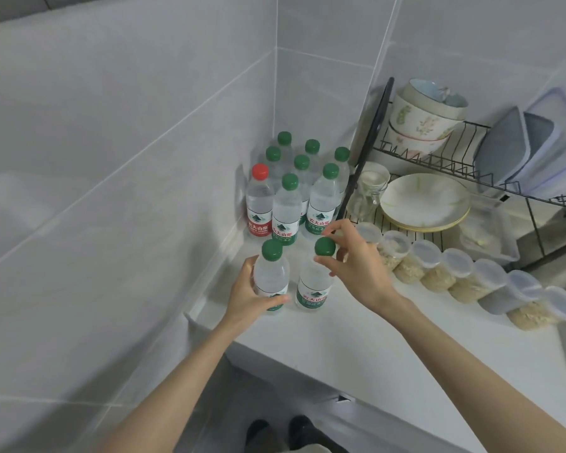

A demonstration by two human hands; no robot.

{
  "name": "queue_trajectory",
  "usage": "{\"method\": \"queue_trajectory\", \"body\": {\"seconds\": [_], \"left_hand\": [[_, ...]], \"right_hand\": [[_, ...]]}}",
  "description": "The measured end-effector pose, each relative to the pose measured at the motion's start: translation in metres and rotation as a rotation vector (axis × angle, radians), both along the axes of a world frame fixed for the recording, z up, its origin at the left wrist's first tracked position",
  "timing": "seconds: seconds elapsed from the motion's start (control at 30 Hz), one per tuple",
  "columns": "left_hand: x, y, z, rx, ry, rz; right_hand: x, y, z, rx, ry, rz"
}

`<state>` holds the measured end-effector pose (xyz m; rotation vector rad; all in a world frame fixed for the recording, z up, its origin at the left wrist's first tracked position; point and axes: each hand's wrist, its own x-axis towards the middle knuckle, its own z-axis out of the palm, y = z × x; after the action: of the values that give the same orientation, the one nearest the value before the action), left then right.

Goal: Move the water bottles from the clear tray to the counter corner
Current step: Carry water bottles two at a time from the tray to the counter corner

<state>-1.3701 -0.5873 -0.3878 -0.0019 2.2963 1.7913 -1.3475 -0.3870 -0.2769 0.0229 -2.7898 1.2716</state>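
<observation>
Several clear water bottles (321, 194) with green caps, plus one red-capped bottle (259, 199), stand packed in the corner of the white counter (356, 341). In front of them stand two more green-capped bottles. My left hand (247, 297) grips the body of the left bottle (271, 276). My right hand (356, 266) pinches the neck just under the cap of the right bottle (314, 284). Both bottles are upright and their bases seem to rest on the counter. No clear tray is in view.
A black wire dish rack (471, 152) with bowls, plates (425, 202) and a glass jar stands right of the corner. A row of lidded tubs (464, 276) of grain lies along the counter in front of it. Tiled walls close the left and back.
</observation>
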Motion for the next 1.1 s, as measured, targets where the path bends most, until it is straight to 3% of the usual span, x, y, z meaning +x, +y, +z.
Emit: {"method": "queue_trajectory", "body": {"seconds": [0.27,0.5,0.63,0.73,1.1], "left_hand": [[0.004,0.001,0.011,-0.058,0.037,-0.044],[0.004,-0.008,0.065,-0.12,0.244,0.006],[0.002,-0.016,0.098,-0.47,0.445,-0.092],[0.001,-0.014,0.109,-0.74,0.484,-0.184],[-0.005,0.005,0.134,-1.034,0.499,-0.212]], "right_hand": [[-0.009,0.007,0.006,0.235,0.017,0.106],[-0.012,0.008,0.009,0.357,0.041,0.137],[-0.013,0.004,0.007,0.42,0.053,0.143],[-0.009,0.004,0.0,0.377,0.09,0.131],[-0.057,0.014,0.019,0.3,0.054,0.042]]}}
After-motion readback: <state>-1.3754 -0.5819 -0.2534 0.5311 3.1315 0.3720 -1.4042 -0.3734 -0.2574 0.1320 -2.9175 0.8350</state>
